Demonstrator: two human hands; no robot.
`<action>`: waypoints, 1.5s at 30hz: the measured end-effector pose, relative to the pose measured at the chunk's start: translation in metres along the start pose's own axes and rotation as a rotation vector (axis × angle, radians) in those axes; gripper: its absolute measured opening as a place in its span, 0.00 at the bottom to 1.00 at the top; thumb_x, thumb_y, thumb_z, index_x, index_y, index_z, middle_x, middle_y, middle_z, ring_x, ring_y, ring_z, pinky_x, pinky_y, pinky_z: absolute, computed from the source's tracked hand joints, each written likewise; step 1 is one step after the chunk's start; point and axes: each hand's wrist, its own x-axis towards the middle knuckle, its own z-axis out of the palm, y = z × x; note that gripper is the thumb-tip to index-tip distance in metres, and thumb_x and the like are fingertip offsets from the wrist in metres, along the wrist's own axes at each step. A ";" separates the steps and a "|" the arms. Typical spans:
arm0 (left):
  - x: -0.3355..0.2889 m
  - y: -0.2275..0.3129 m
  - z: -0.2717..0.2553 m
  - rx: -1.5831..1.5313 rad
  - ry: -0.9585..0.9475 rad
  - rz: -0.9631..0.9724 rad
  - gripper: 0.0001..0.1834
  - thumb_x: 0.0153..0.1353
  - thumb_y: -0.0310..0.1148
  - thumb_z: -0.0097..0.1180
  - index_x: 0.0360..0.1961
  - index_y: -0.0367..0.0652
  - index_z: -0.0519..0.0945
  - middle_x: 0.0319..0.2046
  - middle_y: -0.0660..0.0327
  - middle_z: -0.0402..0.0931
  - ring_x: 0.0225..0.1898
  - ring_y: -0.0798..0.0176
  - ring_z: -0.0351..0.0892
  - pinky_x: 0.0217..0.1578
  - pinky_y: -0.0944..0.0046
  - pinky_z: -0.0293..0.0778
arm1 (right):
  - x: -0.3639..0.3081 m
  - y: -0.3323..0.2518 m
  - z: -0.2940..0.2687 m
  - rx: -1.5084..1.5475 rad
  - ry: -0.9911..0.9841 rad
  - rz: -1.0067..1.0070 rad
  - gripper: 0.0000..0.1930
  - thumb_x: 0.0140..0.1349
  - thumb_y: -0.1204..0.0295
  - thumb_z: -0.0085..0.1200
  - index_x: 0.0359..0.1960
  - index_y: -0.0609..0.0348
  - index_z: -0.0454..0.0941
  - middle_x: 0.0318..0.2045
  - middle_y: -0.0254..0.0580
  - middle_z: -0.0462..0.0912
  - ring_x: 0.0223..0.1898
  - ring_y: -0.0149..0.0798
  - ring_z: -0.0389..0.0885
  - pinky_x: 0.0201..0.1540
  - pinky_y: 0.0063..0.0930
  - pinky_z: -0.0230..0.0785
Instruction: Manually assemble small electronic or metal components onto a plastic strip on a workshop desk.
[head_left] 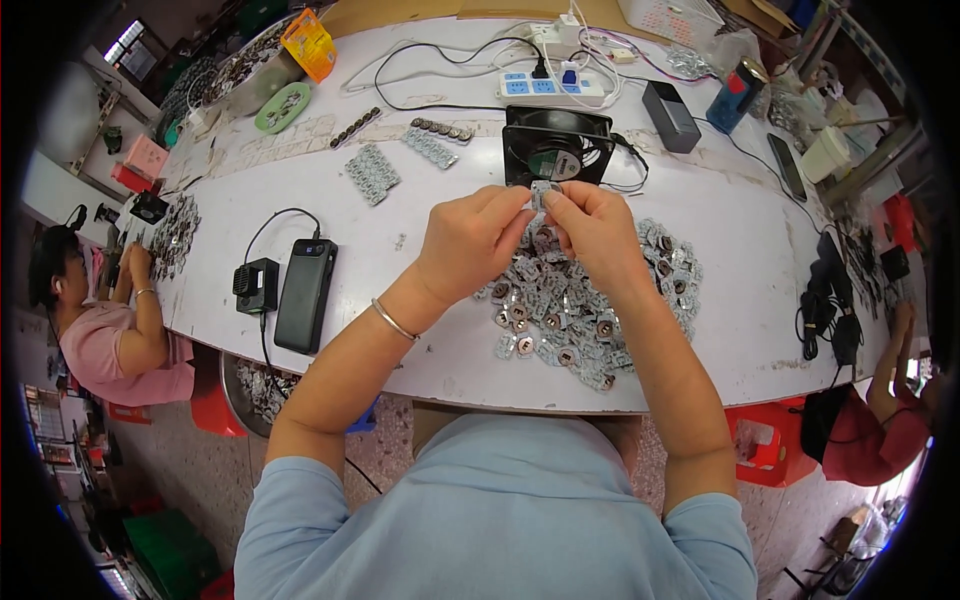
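Just in front of a black square fan [520, 125], I hold up a small grey metal part [540, 193]. My right hand [603, 232] pinches it between thumb and fingers. The fingertips of my left hand [466, 238] are closed against the part's left side. Below my hands lies a loose pile of similar small parts [570, 320], several with round brown-and-silver centres. The exact shape of the held part is partly hidden by my fingers.
Left of my arms are a black power bank [305, 295] and a small black cabled device [256, 286]. Parts in rows [371, 175] lie farther back, near a green tray [283, 108]. A power strip [550, 88] stands behind the fan. People [110, 310] sit at both sides.
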 end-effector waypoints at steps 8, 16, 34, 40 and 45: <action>-0.025 0.010 0.002 -0.299 -0.190 -0.232 0.14 0.54 0.23 0.64 0.43 0.38 0.80 0.31 0.55 0.81 0.27 0.61 0.81 0.28 0.67 0.75 | -0.040 0.013 -0.017 -0.507 -0.119 -0.127 0.09 0.62 0.70 0.54 0.31 0.65 0.80 0.20 0.39 0.76 0.22 0.31 0.72 0.28 0.28 0.65; -0.015 0.026 -0.005 -0.425 -0.333 -0.180 0.31 0.49 0.25 0.68 0.57 0.42 0.73 0.39 0.55 0.80 0.37 0.62 0.81 0.36 0.66 0.76 | -0.066 0.003 -0.020 -0.444 -0.005 -0.314 0.08 0.61 0.72 0.54 0.33 0.66 0.81 0.24 0.45 0.77 0.26 0.39 0.74 0.32 0.32 0.67; -0.010 0.024 -0.010 -0.688 -0.521 -0.350 0.36 0.49 0.27 0.68 0.61 0.35 0.69 0.45 0.57 0.79 0.39 0.71 0.78 0.39 0.69 0.76 | -0.050 -0.002 -0.016 -0.487 -0.300 -0.129 0.11 0.64 0.71 0.52 0.25 0.66 0.74 0.18 0.32 0.73 0.21 0.25 0.68 0.25 0.23 0.63; 0.000 0.011 -0.029 -0.767 -0.870 -0.725 0.16 0.66 0.41 0.57 0.37 0.36 0.80 0.25 0.65 0.76 0.21 0.77 0.72 0.24 0.76 0.70 | -0.050 -0.010 -0.020 -0.341 -0.205 0.015 0.13 0.64 0.68 0.52 0.25 0.65 0.75 0.19 0.36 0.76 0.20 0.26 0.70 0.25 0.26 0.63; -0.006 0.006 -0.036 -0.966 -0.893 -0.644 0.17 0.70 0.40 0.51 0.29 0.38 0.79 0.21 0.68 0.73 0.20 0.77 0.69 0.23 0.76 0.67 | -0.051 -0.013 -0.018 -0.142 -0.376 0.066 0.12 0.67 0.68 0.50 0.26 0.61 0.74 0.19 0.31 0.75 0.17 0.22 0.69 0.21 0.18 0.62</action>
